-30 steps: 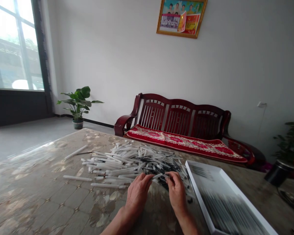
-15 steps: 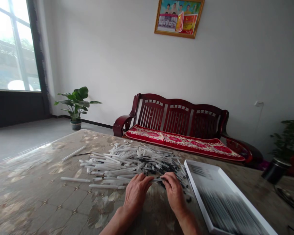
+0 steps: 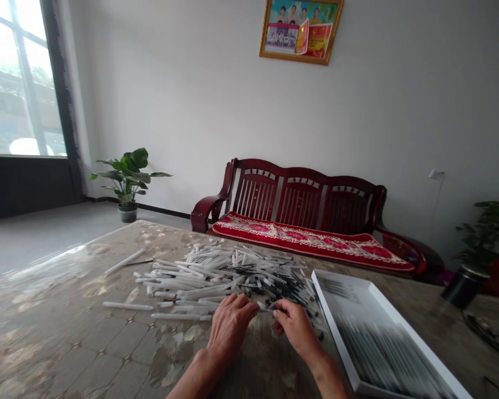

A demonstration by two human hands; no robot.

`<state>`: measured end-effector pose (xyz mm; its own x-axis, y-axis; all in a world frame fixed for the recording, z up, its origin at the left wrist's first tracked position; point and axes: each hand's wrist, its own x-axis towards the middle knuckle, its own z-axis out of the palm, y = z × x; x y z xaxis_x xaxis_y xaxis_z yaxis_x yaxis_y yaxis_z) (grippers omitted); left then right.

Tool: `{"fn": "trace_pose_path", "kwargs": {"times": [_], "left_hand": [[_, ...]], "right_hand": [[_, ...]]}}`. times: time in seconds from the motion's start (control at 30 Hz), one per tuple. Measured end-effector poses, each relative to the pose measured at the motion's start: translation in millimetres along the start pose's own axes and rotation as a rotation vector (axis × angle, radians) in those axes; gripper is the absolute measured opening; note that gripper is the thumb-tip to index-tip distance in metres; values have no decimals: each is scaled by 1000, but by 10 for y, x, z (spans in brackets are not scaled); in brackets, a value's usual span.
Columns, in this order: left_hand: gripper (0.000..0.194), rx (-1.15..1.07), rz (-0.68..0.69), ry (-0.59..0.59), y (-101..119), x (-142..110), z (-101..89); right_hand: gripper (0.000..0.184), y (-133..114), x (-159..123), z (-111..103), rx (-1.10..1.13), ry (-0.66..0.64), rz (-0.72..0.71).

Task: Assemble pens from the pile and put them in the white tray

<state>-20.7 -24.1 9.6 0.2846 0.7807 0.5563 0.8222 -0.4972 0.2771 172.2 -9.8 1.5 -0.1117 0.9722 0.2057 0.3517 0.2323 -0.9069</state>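
Many slim, whitish pen-like pieces (image 3: 203,273)

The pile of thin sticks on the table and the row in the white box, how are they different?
The pile is jumbled, pointing many ways; the row lies side by side, mostly pointing one way. The pile looks mostly white with some black; the row looks darker and greyer. The pile sits on the table; the row lies inside the white box. Both are many long, thin things together.
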Motion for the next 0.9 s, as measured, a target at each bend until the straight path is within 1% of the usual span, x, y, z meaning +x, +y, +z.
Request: {"fn": "trace_pose_path", "kwargs": {"times": [0.07,0.17,0.23,0.33,0.4,0.43,0.53,0.6,0.67,0.77,0.9], "left_hand": [[17,1,7,7,-1,0,14],[19,-27,25,52,-26,2,43],[18,-68,50,86,-51,-1,66],[18,-128,76,96,-84,-12,101],[25,-159,43,135,-102,-18,123],[30,-167,1,180,-113,-20,134],[43,-156,-177,344,-149,-21,170],[43,-150,-254,377,-170,-20,195],[41,-157,-275,342,-178,-22,216],[37,-164,-271,272,-171,-26,229],[34,-155,-277,237,-161,-24,225]], "right_hand": [[22,-82,-8,-31,-66,-14,-28],[24,-269,-40,-74,-301,-1,-197],[24,-373,-60,-86,-464,-2,-264],[21,-444,-61,-108,-628,8,-287],[19,-446,-31,-165,-691,51,-295],[19,-436,-5,-216,-713,84,-292],[18,-354,111,-460,-772,224,-238],[17,-247,201,-686,-827,334,-155],[17,-107,271,-937,-899,423,-54],[18,117,292,-1321,-954,502,68],[19,359,183,-1768,-1046,547,247]]}}
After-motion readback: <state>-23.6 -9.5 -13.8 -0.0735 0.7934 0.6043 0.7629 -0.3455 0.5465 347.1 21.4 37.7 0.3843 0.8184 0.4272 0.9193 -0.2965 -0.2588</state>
